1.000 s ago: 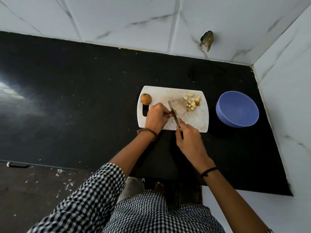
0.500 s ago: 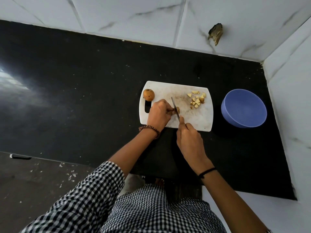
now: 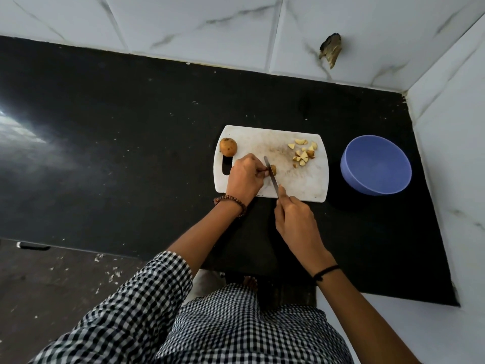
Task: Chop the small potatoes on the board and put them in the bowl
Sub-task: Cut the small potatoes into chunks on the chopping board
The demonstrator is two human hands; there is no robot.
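Observation:
A white cutting board (image 3: 301, 185) lies on the black counter. My left hand (image 3: 245, 176) pinches a small potato piece (image 3: 273, 169) near the board's middle. My right hand (image 3: 295, 219) grips a knife (image 3: 271, 174) by its handle, and the blade lies across that piece right beside my left fingertips. A whole small potato (image 3: 228, 147) sits at the board's far left corner, above the handle slot. A pile of chopped potato pieces (image 3: 303, 153) lies at the board's far right. The blue bowl (image 3: 376, 165) stands to the right of the board, and nothing shows inside it.
The black counter (image 3: 131, 153) stretches far to the left. White marble-look tiled walls (image 3: 210, 24) close it off at the back and on the right, forming a corner behind the bowl. A chipped hole (image 3: 330, 49) marks the back wall. The counter's front edge runs under my forearms.
The knife blade has shifted slightly against the potato piece held by my left hand, and the head camera has moved a little. Board, whole potato, chopped pile and bowl stay put.

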